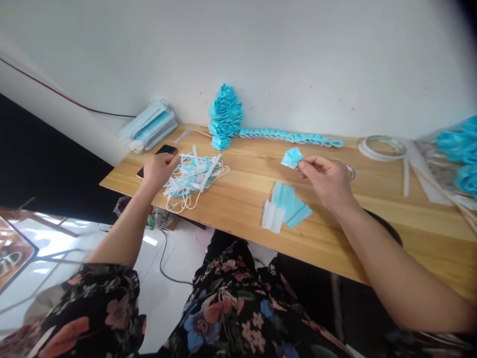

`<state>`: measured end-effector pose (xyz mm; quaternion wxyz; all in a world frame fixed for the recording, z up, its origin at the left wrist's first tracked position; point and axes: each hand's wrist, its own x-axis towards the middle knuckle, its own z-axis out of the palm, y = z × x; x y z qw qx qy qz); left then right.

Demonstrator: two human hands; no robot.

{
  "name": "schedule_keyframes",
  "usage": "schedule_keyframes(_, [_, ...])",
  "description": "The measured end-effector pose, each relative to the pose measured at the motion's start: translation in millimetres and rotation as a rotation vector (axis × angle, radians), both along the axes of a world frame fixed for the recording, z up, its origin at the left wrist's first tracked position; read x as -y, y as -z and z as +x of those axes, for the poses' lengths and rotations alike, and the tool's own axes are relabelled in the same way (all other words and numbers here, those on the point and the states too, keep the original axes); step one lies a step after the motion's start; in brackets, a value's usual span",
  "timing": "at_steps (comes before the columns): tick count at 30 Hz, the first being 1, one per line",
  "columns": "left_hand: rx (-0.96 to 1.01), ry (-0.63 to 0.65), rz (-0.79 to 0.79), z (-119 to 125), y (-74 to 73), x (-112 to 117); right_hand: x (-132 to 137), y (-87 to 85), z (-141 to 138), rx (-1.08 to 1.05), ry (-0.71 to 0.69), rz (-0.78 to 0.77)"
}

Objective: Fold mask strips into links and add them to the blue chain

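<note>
My right hand (pixel 325 179) pinches a small folded piece of light-blue mask fabric (pixel 291 157) above the wooden table (pixel 246 199). Just below it lie several cut blue and white mask pieces (pixel 283 210). My left hand (pixel 159 168) reaches to the left and rests on a black phone (pixel 164 150), fingers curled, beside a heap of white and blue trimmed strips and ear loops (pixel 193 179).
A stack of blue face masks (pixel 149 127) sits at the back left. Blue fabric roses (pixel 224 117) and a chain of folded blue pieces (pixel 290 136) lie along the wall. A roll of white tape (pixel 382 147) and more blue roses (pixel 460 154) are at the right.
</note>
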<state>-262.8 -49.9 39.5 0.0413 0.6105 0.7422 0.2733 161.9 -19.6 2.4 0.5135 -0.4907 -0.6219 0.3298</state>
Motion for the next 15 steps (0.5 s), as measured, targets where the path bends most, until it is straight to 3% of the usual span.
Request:
schedule_keyframes(5, [-0.127, 0.119, 0.148, -4.9, 3.1, -1.6, -6.6, -3.6, 4.1, -0.124, 0.08, -0.104])
schedule_keyframes(9, [-0.056, 0.115, 0.263, 23.2, -8.4, 10.5, -6.6, -3.5, 2.4, -0.139, 0.035, -0.107])
schedule_keyframes(12, [0.209, 0.25, 0.219, 73.7, -16.7, 22.2, 0.4, -9.8, -4.1, -0.084, -0.066, -0.074])
schedule_keyframes(15, [0.728, 0.472, -0.045, 131.8, -15.3, 27.3, 10.8, -23.4, -12.4, -0.014, -0.185, -0.069])
